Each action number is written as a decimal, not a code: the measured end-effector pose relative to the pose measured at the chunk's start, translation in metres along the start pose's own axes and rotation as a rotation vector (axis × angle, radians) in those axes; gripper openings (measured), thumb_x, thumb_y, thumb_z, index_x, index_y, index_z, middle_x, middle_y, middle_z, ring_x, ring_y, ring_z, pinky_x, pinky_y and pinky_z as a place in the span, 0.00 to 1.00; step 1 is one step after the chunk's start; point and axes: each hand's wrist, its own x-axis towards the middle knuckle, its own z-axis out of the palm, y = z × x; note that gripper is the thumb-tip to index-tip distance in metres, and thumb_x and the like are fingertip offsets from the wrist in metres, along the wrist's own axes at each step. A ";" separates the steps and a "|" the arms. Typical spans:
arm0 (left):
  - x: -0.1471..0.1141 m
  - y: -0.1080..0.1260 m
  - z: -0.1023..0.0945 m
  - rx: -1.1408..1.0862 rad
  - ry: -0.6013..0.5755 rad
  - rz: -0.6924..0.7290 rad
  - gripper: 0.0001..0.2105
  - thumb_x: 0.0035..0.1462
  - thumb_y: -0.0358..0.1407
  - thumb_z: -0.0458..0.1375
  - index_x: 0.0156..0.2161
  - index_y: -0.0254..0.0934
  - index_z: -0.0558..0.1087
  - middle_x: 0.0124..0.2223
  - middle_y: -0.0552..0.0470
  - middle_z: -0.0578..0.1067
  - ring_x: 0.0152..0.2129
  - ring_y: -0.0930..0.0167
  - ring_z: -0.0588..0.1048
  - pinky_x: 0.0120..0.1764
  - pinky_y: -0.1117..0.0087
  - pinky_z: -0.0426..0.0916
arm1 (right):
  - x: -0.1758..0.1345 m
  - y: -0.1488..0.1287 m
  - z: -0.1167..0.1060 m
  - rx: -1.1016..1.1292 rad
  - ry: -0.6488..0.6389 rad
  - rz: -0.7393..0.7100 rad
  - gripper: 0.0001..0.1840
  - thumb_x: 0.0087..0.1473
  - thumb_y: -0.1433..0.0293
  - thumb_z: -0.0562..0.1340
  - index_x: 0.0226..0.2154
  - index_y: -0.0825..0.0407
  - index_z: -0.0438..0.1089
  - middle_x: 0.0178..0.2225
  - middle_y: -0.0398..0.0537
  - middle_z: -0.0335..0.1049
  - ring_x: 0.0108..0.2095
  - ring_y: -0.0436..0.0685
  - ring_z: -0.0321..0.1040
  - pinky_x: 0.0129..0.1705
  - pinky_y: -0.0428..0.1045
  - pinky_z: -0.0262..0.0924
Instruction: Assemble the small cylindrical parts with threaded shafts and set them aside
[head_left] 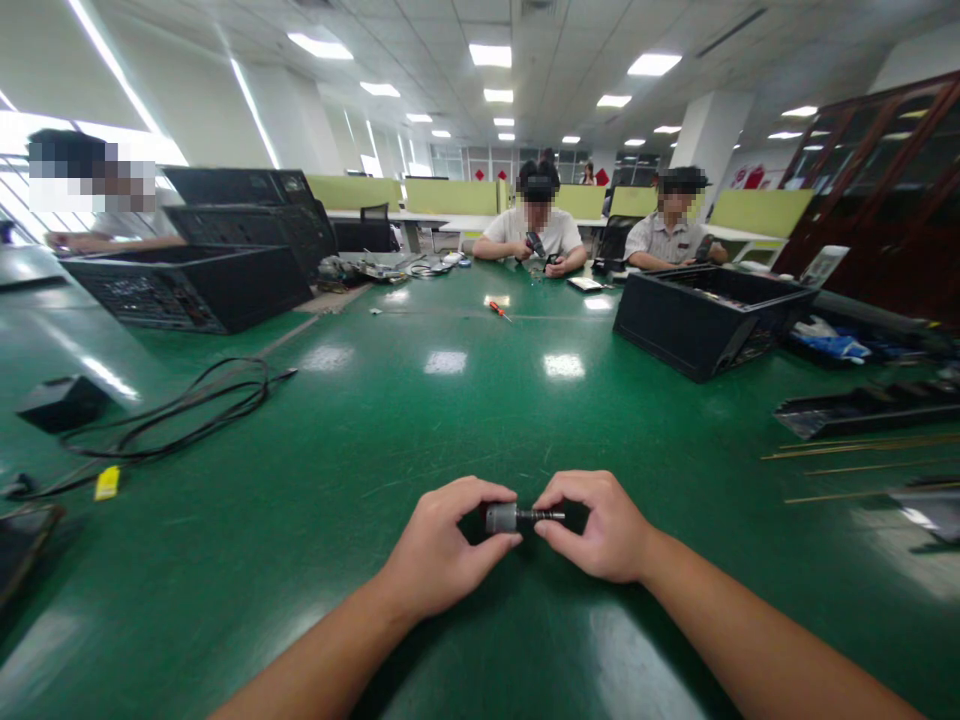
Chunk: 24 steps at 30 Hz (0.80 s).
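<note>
Low over the middle of the green table, a small grey cylinder with a thin ridged metal shaft (501,517), which looks like a small motor, lies level between my two hands. The thumb and fingers of my left hand (446,545) close around its thick body from the left. From the right, my right hand (600,525) pinches the thin shaft between thumb and index finger. The shaft's tip points right, into the hollow of my right hand. Both hands are close together without touching each other.
A red screwdriver (496,310) lies farther out on the green table (390,420). Black computer cases (675,325) stand right and left. Coiled black cable (202,405) is at left, thin brass-coloured rods (847,470) at right. Several people sit around, one opposite (529,235).
</note>
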 end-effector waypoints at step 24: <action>0.001 -0.003 -0.003 0.032 0.013 -0.012 0.13 0.50 0.32 0.67 0.43 0.43 0.76 0.37 0.56 0.79 0.34 0.71 0.77 0.38 0.70 0.69 | 0.001 0.000 -0.001 -0.013 0.014 0.090 0.04 0.49 0.70 0.68 0.30 0.51 0.72 0.26 0.43 0.74 0.27 0.52 0.70 0.32 0.46 0.59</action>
